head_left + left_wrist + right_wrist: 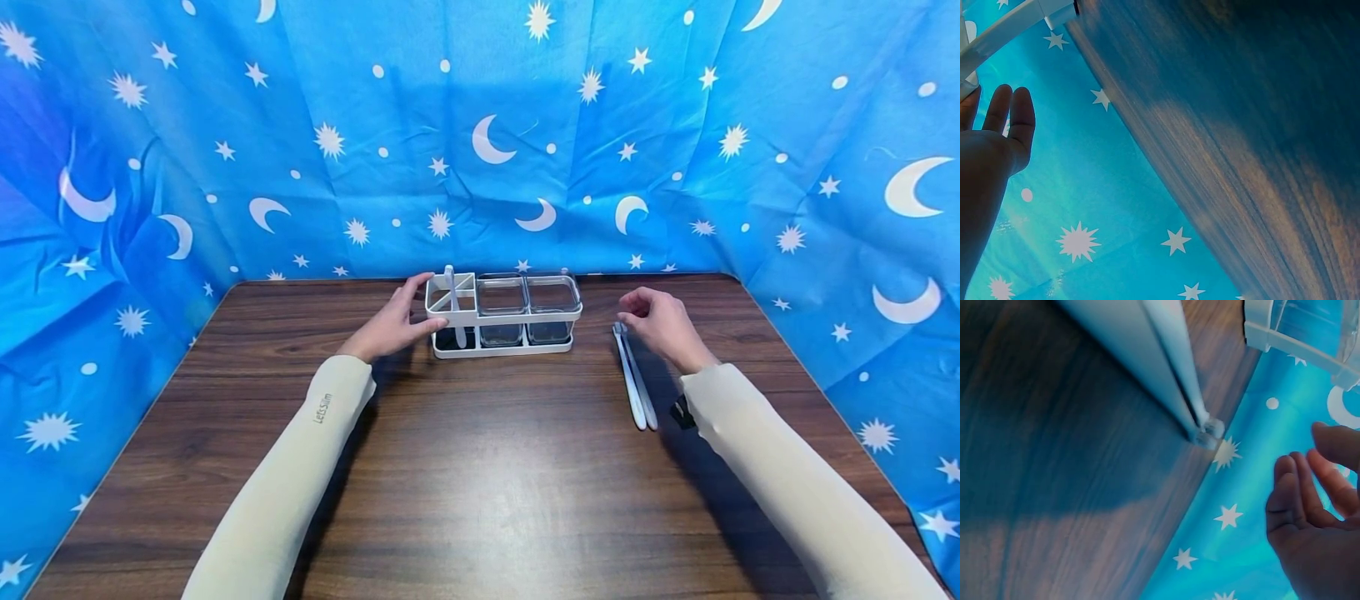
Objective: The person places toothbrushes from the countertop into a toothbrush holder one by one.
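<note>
A white toothbrush holder (pixel 517 318) stands at the back of the table, with two clear square cups (pixel 551 332) in its middle and right places. One white toothbrush (pixel 452 304) leans in the divided left compartment. My left hand (pixel 392 327) holds the holder's left end, thumb at the front and a finger at the back corner. Two pale toothbrushes (pixel 630 385) lie side by side on the table to the right, heads pointing away. Just by their heads is my right hand (pixel 662 327), its fingers loosely bent; in the right wrist view nothing shows between them.
The dark wood-grain table (pixel 480 467) spreads in front of the holder. A blue cloth with white moons and stars (pixel 420 117) hangs around the back and both sides. A dark band (pixel 682 412) sits at my right wrist, beside the brush handles.
</note>
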The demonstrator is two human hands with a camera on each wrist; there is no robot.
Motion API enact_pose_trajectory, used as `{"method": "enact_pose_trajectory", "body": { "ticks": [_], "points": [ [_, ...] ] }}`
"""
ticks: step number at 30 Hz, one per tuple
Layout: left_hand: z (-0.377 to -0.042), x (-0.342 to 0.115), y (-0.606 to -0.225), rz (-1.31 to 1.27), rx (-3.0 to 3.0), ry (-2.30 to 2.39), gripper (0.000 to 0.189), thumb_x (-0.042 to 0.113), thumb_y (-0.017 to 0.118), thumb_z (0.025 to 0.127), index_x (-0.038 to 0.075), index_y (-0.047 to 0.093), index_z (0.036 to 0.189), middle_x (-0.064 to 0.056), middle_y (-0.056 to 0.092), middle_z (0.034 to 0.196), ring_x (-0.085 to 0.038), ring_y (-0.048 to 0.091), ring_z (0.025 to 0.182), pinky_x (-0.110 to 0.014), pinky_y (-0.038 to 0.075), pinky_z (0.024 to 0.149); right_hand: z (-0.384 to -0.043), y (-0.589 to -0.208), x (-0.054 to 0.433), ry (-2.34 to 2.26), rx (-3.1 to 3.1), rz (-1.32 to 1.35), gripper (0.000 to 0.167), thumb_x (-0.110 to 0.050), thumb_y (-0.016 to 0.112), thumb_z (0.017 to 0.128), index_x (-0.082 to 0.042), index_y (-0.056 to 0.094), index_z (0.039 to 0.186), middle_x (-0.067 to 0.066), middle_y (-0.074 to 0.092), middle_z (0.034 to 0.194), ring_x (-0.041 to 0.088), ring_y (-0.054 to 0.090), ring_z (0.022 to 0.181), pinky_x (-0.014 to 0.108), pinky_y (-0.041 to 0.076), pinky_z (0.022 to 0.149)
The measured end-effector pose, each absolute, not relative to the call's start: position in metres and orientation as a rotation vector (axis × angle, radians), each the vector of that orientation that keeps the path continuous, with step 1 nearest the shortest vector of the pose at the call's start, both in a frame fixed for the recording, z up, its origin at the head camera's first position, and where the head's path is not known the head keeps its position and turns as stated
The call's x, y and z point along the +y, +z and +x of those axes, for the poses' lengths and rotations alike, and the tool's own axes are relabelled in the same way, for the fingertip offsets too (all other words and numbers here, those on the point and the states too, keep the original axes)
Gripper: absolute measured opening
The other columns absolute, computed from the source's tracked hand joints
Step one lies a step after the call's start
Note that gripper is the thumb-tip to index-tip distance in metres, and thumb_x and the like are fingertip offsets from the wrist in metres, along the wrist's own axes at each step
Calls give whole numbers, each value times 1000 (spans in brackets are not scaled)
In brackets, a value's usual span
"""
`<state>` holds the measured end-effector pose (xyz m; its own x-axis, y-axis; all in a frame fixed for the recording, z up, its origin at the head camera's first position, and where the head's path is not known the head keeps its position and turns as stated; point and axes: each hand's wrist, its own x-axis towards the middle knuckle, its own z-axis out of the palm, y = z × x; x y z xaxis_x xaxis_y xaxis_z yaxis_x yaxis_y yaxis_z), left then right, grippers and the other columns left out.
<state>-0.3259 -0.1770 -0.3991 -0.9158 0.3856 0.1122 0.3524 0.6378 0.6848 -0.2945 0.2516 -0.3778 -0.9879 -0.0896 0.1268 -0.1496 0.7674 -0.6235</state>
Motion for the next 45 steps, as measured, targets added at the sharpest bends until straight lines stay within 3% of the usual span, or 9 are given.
{"method": "enact_pose_trajectory", "body": {
  "ticks": [7,17,27,38,45],
  "points": [
    [-326,-178,-400,628,2804,1155,87,63,60,81,30,16,149,-7,20,151,-34,34,130,-54,37,98,-294,-385,260,1023,-3029,113,30,-10,59,94,3,51,120,18,55,99,30,53,84,37,44,68],
    [-327,-179,-399,623,2796,1156,89,65,59,80,30,15,149,-7,19,152,-35,32,131,-56,35,99,-296,-396,269,1021,-3195,32,30,-14,57,96,5,50,118,23,54,105,33,53,88,41,47,74],
    [-327,-179,-399,624,2796,1150,88,66,59,80,32,15,149,-6,19,152,-34,32,131,-57,35,99,-300,-405,271,1017,-3231,30,28,-15,58,95,6,53,113,16,58,90,27,54,77,34,45,65],
    [-326,-178,-399,624,2796,1152,88,63,60,81,30,16,149,-9,21,151,-35,33,130,-56,36,99,-303,-409,265,902,-3212,-38,22,-10,62,90,6,59,104,18,59,95,28,55,80,37,46,68],
    [-328,-178,-400,630,2793,1167,89,65,60,80,29,16,149,-7,22,150,-33,34,130,-55,36,98,-305,-412,265,832,-3209,-84,16,-14,66,86,1,63,91,12,57,87,26,54,76,35,45,64]
  ]
}}
